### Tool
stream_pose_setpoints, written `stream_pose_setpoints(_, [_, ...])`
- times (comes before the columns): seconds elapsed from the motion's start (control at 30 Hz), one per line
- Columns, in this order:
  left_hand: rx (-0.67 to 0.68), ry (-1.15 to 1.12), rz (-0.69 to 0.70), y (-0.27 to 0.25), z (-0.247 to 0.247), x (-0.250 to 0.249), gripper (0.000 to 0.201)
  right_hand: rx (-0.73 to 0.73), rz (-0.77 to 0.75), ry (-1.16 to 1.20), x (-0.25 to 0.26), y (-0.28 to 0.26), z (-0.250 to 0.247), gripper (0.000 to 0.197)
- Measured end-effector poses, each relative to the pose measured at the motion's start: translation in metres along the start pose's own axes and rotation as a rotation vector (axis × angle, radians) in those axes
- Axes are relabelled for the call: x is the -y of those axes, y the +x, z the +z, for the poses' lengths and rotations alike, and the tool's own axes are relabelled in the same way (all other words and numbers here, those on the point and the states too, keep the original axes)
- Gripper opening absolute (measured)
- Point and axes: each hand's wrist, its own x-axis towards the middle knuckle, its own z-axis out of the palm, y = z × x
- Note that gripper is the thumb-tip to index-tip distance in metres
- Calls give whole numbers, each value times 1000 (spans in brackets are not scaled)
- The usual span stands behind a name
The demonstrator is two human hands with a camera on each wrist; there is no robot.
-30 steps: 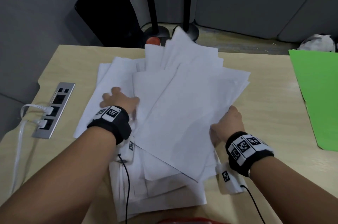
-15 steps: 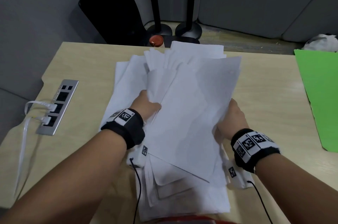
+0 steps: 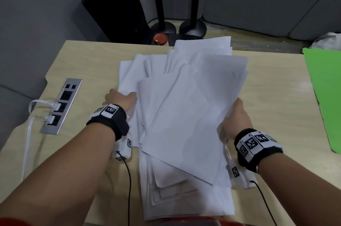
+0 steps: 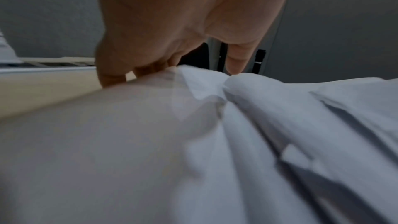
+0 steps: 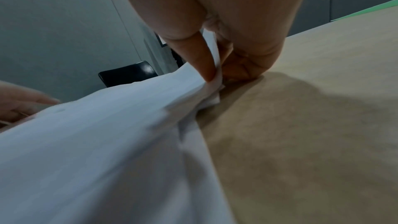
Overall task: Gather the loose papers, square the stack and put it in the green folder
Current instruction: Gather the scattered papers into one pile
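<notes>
A loose pile of white papers (image 3: 184, 115) lies fanned on the middle of the wooden table (image 3: 88, 63). My left hand (image 3: 120, 99) is at the pile's left edge with its fingers tucked under sheets. In the left wrist view the left hand (image 4: 172, 69) grips the papers (image 4: 193, 142), thumb on top. My right hand (image 3: 237, 113) holds the pile's right edge. In the right wrist view the right hand (image 5: 217, 74) pinches the papers (image 5: 107, 142) between thumb and fingers, close to the tabletop. The green folder (image 3: 324, 87) lies flat at the table's right edge, apart from both hands.
A metal power strip (image 3: 61, 105) with two white cables plugged in sits in the table at the left. Beyond the far edge are a red-capped item (image 3: 160, 39) and two black stand bases (image 3: 192, 27). Something crumpled and white (image 3: 326, 41) lies behind the folder.
The widely fanned sheets have been drawn into a narrower pile. My left hand reached in toward the middle, then came back to the left edge. The right hand stayed at the right edge.
</notes>
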Motion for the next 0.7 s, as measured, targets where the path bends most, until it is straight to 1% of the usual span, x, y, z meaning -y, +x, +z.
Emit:
stream_pose_setpoints(0.03, [28,-50,39,-4,3,-2,80,-7,17,10,0,2,0,38])
stream_pose_setpoints(0.07, [61,-93,73,-9,7,-4,76,-8,33,9,-1,3,0,36])
stream_pose_setpoints(0.1, [91,-110,118,-16,10,-6,70,-2,42,4,0,4,1,40])
stream_pose_setpoints(0.17, [174,-57,206,-30,17,-10,61,14,45,-28,-1,6,2,53])
stream_pose_setpoints(0.27, [339,-25,303,-44,27,-15,56,27,42,-21,-1,7,4,57])
stream_pose_setpoints(0.33, [445,-94,337,-52,32,-14,61,40,35,5,0,7,4,54])
stream_pose_setpoints(0.4, [511,-162,384,-58,36,-11,77,71,24,17,-1,5,2,49])
stream_pose_setpoints(0.43, [528,-185,405,-60,37,-9,83,93,22,12,-2,3,1,41])
stream_pose_setpoints(0.47, [533,-218,416,-59,38,-7,86,118,29,6,-2,1,0,31])
stream_pose_setpoints(0.5, [525,-260,426,-58,37,-4,83,139,40,1,-2,-1,-1,24])
stream_pose_setpoints(0.53, [512,-307,431,-54,37,-2,75,157,47,-13,-3,-4,-1,23])
stream_pose_setpoints(0.63, [453,-429,423,-46,33,3,33,163,32,-116,-4,-6,-5,31])
stream_pose_setpoints(0.67, [415,-432,420,-43,32,4,26,154,19,-140,-5,-5,-5,32])
stream_pose_setpoints(0.7, [374,-403,424,-42,30,3,28,149,6,-152,-6,-5,-6,34])
